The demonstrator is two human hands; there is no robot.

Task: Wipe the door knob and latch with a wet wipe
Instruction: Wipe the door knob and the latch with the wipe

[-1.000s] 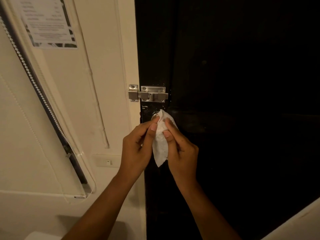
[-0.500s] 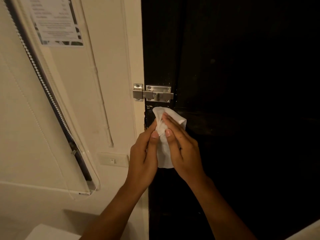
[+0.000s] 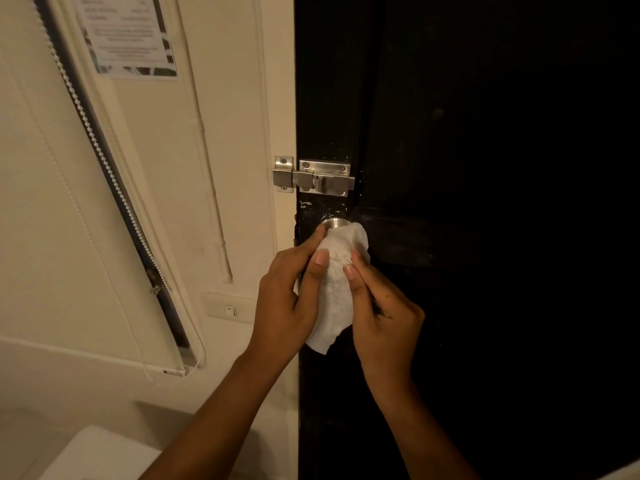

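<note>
A white wet wipe (image 3: 337,289) hangs between both hands in front of the dark door (image 3: 485,202). My left hand (image 3: 287,299) pinches its left side, thumb and fingers closed on it. My right hand (image 3: 384,313) grips its right side. The wipe's upper fold drapes over the silver door knob (image 3: 334,223), of which only the top rim shows. Above the knob, the steel slide latch (image 3: 313,176) spans the door edge and the frame, uncovered and apart from both hands.
A cream wall (image 3: 225,168) lies left of the door, with a light switch (image 3: 230,310), a printed notice (image 3: 128,36) and a roller blind with bead chain (image 3: 104,161). A white object's corner (image 3: 97,455) sits at the bottom left.
The view has drifted, so the door sits further right. Both hands have worked the wipe over the knob; its metal top rim, covered before, now shows above the wipe.
</note>
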